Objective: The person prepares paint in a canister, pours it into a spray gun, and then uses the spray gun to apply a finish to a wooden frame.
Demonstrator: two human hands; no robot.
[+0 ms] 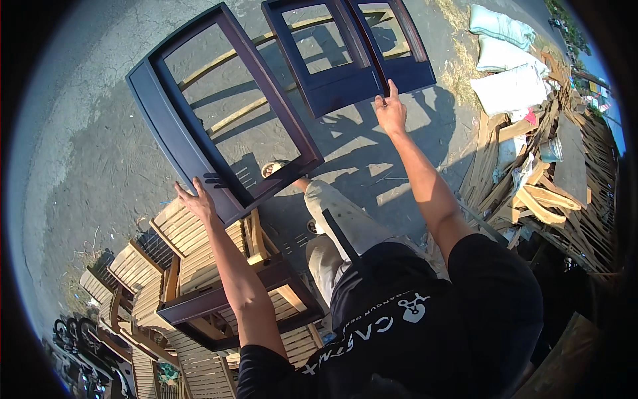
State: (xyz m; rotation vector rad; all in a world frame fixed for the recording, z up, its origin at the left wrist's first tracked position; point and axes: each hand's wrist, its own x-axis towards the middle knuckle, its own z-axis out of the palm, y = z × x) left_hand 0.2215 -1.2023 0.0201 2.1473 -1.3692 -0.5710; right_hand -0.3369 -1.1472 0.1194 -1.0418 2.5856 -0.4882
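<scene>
Nearest, left, I log one small dark frame (239,302) beneath the left forearm (242,286), together with slatted wooden furniture (189,233) in pale timber. Left hand (198,205), one: fingers (183,192) spread wide, nothing seen in their grip; whether they touch anything I cannot tell. Pose: arm extended from the near side toward far left, back of the hand upward. Large dark frame (276,126), one, with a broad solid band along its left side: its near end lies just beside the left fingertips, and the frame runs away from them to the far side; a dark hand shadow (214,179) falls on the band. Right hand (392,118), one, farther out: thumb and forefinger parted by a modest gap, the other fingers partly hidden from me, no object seen held. Pose: arm reaching far, almost straight, forefinger pointing away. Dark panels (335,96), two, side by side, each with a rectangular opening: their near edges lie at the right fingertips, contact uncertain from my view. Right side: scrap timber (551,199), one heap; pale sacks (508,86), stacked beyond it, far right.
</scene>
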